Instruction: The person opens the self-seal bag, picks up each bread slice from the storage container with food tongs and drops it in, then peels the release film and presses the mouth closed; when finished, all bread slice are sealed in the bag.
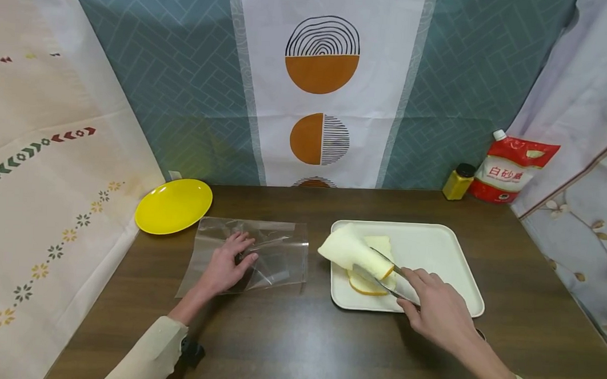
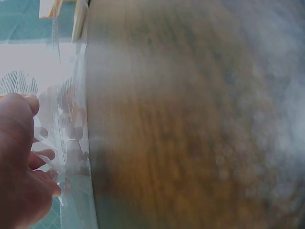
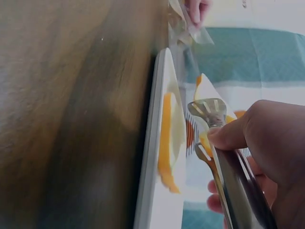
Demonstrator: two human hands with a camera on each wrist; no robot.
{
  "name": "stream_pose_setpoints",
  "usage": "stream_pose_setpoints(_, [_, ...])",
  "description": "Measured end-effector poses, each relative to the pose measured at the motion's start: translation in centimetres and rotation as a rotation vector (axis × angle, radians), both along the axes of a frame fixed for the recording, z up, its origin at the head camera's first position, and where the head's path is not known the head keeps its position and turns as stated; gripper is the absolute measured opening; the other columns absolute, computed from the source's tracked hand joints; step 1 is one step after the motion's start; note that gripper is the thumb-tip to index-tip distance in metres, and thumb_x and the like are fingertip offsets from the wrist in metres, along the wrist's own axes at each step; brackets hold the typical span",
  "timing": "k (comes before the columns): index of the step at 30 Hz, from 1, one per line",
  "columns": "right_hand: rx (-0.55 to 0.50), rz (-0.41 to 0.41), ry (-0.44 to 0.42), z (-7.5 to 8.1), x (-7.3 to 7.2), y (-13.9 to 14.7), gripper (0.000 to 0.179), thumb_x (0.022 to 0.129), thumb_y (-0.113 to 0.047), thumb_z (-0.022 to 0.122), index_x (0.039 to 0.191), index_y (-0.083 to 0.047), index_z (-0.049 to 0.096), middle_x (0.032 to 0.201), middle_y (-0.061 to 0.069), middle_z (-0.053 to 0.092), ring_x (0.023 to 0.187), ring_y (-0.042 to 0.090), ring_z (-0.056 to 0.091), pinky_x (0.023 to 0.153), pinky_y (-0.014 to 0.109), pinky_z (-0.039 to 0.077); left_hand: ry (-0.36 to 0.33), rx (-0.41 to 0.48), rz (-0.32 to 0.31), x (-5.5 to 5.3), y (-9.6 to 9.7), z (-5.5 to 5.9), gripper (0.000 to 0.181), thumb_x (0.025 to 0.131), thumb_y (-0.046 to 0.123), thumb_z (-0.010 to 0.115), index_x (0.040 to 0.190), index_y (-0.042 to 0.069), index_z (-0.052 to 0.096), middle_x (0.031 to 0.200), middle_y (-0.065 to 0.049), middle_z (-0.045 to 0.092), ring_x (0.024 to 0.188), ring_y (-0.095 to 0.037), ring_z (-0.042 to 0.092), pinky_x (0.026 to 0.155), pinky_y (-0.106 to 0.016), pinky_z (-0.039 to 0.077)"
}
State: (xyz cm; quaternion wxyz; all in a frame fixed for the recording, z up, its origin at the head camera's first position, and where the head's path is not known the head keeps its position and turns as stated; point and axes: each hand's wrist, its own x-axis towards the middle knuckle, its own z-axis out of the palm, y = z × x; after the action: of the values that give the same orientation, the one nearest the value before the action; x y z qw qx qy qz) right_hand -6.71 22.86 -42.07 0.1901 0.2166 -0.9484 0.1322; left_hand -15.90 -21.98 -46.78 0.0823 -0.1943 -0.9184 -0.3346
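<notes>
My right hand (image 1: 439, 305) grips metal tongs (image 3: 233, 179) low over the right part of the table. A pale bread slice (image 1: 354, 250) with a golden crust is pinched in the tongs, tilted, one corner past the tray's left edge. Under it, more bread (image 1: 367, 285) lies on the white rectangular tray (image 1: 424, 241). On the left, my left hand (image 1: 224, 265) lies over a clear plastic bag (image 1: 279, 251), thumb and fingers spread apart. The left wrist view shows its fingers (image 2: 40, 160) right at the crinkled film.
A yellow plate (image 1: 174, 205) sits at the back left against the cloth. At the back right stand a yellow jar (image 1: 458, 183) with a black lid and a red and white sugar pouch (image 1: 510, 169). Patterned cloths (image 1: 185, 80) hang behind and beside the brown table (image 1: 285, 349).
</notes>
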Motion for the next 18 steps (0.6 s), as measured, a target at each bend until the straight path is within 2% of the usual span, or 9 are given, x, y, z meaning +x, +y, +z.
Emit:
stream_pose_setpoints(9, [0.083, 0.085, -0.042, 0.7, -1.6, -2.2, 0.057, 0.076, -0.021, 0.086, 0.126, -0.004, 0.064, 0.109, 0.004, 0.067, 0.082, 0.025, 0.06, 0.058, 0.038, 0.048, 0.013, 0.004, -0.005, 0.0, -0.1, 0.0, 0.043, 0.095, 0.018, 0.07, 0.132, -0.003, 0.063, 0.142, -0.027, 0.051, 0.138, -0.046, 0.038, 0.106, -0.067, 0.03])
stream_pose_setpoints(18, [0.151, 0.137, -0.093, 1.2, -2.8, -3.7, 0.055, 0.077, -0.021, 0.084, 0.125, -0.005, 0.064, 0.108, 0.004, 0.066, 0.085, 0.024, 0.058, 0.06, 0.038, 0.047, 0.004, 0.005, -0.004, 0.1, 0.1, 0.1, 0.043, 0.096, 0.019, 0.068, 0.133, -0.003, 0.062, 0.143, -0.026, 0.05, 0.139, -0.045, 0.036, 0.107, -0.068, 0.028])
